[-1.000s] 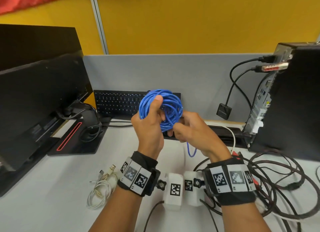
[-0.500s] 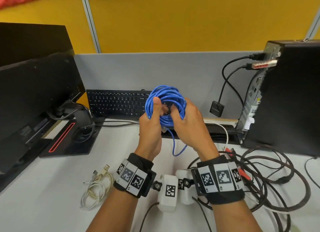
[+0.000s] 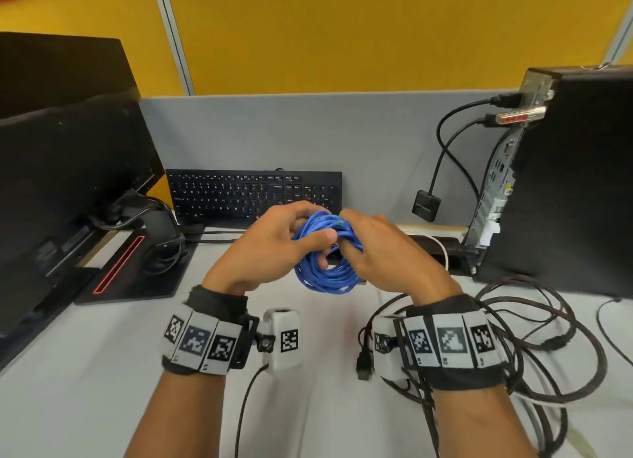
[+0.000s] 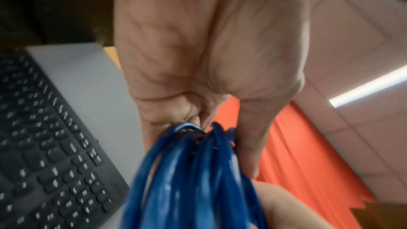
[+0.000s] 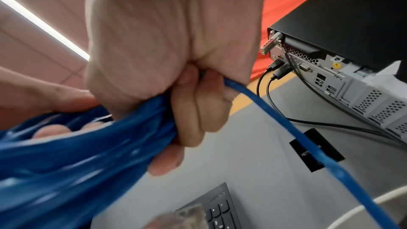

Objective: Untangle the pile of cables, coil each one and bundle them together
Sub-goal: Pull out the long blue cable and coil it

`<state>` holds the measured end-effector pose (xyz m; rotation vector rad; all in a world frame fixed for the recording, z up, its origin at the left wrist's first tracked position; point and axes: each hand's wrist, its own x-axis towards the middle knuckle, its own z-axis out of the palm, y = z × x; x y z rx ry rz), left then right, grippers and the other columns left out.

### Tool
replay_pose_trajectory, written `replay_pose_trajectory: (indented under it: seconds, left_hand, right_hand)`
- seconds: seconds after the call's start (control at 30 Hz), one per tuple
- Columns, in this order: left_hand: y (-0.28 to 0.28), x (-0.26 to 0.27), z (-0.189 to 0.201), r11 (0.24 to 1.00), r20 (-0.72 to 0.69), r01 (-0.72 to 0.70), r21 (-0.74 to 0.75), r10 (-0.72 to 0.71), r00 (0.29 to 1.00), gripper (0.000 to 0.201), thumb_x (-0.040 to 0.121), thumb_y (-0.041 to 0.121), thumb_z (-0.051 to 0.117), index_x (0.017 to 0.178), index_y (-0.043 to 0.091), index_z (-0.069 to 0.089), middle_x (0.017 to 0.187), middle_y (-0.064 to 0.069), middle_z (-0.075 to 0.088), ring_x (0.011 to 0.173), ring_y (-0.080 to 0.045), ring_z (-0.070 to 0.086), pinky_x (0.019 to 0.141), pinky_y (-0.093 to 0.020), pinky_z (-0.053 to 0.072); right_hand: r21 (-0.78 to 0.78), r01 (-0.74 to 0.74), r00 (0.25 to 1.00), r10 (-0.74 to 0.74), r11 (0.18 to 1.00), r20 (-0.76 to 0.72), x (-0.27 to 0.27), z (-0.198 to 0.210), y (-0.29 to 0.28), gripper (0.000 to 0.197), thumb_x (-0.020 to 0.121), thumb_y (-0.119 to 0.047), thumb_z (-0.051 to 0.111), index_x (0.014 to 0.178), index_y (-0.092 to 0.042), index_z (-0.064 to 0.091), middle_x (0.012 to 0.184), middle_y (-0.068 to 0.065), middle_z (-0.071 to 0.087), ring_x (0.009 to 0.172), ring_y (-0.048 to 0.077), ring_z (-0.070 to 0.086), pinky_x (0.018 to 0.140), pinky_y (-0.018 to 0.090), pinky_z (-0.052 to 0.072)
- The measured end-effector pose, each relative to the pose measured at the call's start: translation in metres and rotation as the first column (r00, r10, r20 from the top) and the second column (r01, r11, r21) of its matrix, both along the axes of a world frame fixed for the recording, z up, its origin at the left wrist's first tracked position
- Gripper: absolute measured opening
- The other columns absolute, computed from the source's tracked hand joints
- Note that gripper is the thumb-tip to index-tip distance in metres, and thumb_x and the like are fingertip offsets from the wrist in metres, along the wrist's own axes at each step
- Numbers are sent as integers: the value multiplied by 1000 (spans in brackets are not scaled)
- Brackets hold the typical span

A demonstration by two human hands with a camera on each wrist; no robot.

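Blue cable coil [image 3: 323,272] comes down low, tail nearly tucked in!

You've dropped it from chest height to just above the desk [image 3: 102,372], in front of the keyboard [image 3: 253,193]; your left hand [image 3: 270,248] clamps the loops, your right hand [image 3: 383,255] pinches the loose tail [image 5: 286,128], shorter than a moment ago. That coil looks close to finished, while the dark cable tangle [image 3: 548,337] at your right waits.
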<state>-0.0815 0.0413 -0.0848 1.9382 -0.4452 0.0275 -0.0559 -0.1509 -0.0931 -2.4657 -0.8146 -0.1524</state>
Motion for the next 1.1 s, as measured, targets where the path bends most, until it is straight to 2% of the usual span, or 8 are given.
replay_pose_trajectory:
  seconds: [0.1, 0.2, 0.27, 0.33, 0.43, 0.6, 0.8, 1.1]
  left_hand:
    - [-4, 1, 0, 993, -60, 30, -111, -37, 998, 23, 100, 14, 61, 122, 12, 63, 76, -5, 64, 64, -17, 58, 73, -29, 54]
    - [-11, 2, -2, 994, 4, -15, -110, 16, 1000, 22, 95, 23, 68, 116, 18, 67, 80, 0, 68, 62, -10, 59, 64, -24, 52]
    - [-17, 3, -5, 988, 68, -92, -120, 100, 993, 21, 89, 30, 76, 106, 18, 71, 80, 1, 73, 63, -8, 65, 59, -20, 52]
    - [-18, 4, -5, 969, 114, -168, -182, 190, 975, 18, 88, 31, 76, 99, 16, 72, 78, 0, 73, 61, -7, 64, 56, -18, 50]
    - [-7, 9, -5, 930, 220, -307, -204, 349, 911, 23, 89, 36, 73, 97, 15, 73, 78, 1, 72, 59, -8, 61, 57, -22, 48]
    - [7, 9, -5, 887, 244, -380, -264, 442, 863, 30, 87, 47, 69, 100, 20, 72, 86, 3, 73, 70, -13, 66, 63, -29, 50]
    - [9, 10, -5, 867, 254, -375, -329, 463, 849, 33, 86, 51, 63, 89, 21, 76, 81, -15, 72, 67, -39, 62, 52, -37, 52]
    - [-9, 15, -7, 790, 15, -202, -580, 258, 966, 31, 86, 42, 65, 84, 13, 76, 53, 11, 44, 48, -7, 36, 45, -20, 38]
  right_hand:
    - [29, 2, 1000, -2, 1000, 13, 1, -2, 2, 2, 104, -22, 48, 103, -23, 47, 80, -1, 58, 68, 23, 56, 59, 38, 45]
    - [123, -13, 1000, 15, 992, -17, 2, -2, 5, 40, 101, -21, 48, 136, -40, 48, 83, -9, 63, 65, 11, 60, 51, 18, 42]
    - [153, -42, 999, 46, 987, -25, 2, -3, 8, 39, 99, -24, 47, 132, -44, 50, 85, -14, 65, 71, 4, 62, 53, 14, 45]
    - [176, -5, 1000, 5, 984, -2, 1, -5, 8, 9, 99, -36, 51, 107, -40, 51, 81, -14, 65, 76, 7, 62, 55, 16, 46]
    - [270, 72, 996, -86, 960, 40, 0, -3, -2, 31, 91, -57, 62, 113, -37, 53, 66, -6, 64, 84, 5, 57, 61, 20, 43]
    - [480, -110, 971, -9, 870, 239, -7, 13, -7, 16, 94, -26, 72, 83, -16, 77, 57, 1, 61, 57, 15, 56, 61, 30, 48]
    - [524, -155, 978, 54, 838, 202, -15, 22, -19, 14, 88, -28, 78, 78, -19, 80, 57, 2, 63, 53, 19, 50, 51, 32, 42]
    - [545, -51, 952, -125, 837, 281, 3, 9, -40, 5, 89, -18, 78, 85, -20, 81, 70, -6, 73, 62, 11, 63, 59, 19, 48]
